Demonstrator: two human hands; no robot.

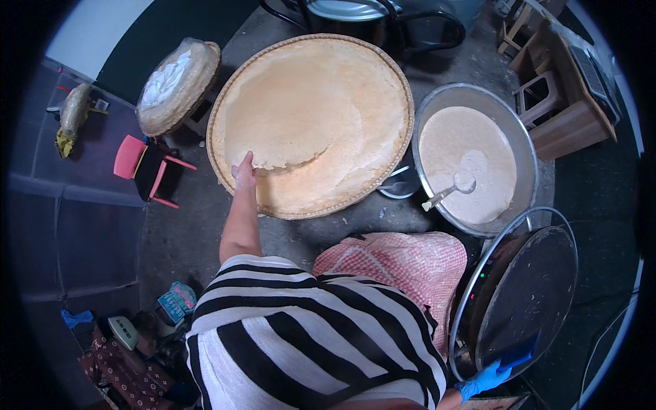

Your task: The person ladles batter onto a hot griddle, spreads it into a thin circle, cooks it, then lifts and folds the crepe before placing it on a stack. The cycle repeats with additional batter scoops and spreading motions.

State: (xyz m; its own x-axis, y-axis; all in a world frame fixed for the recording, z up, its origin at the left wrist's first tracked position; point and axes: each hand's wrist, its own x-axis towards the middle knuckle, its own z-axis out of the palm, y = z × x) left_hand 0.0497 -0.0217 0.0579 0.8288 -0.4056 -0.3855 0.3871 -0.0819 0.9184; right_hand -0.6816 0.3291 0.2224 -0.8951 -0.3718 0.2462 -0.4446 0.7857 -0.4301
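My bare left hand is closed on the near edge of a thin tan flatbread, its thumb on top. That sheet lies over more pale flatbread on a wide round woven tray, its torn-looking edge slightly raised. At the lower right, my right hand wears a blue glove and grips a flat blue scraper. The scraper is at the near edge of a large dark round griddle, whose surface appears bare. Whether the scraper touches it I cannot tell.
A big metal basin of beige batter stands right of the tray, a ladle resting in it. A metal ring surrounds the griddle. Left are a pink chair and a covered basket. A wooden desk stands far right.
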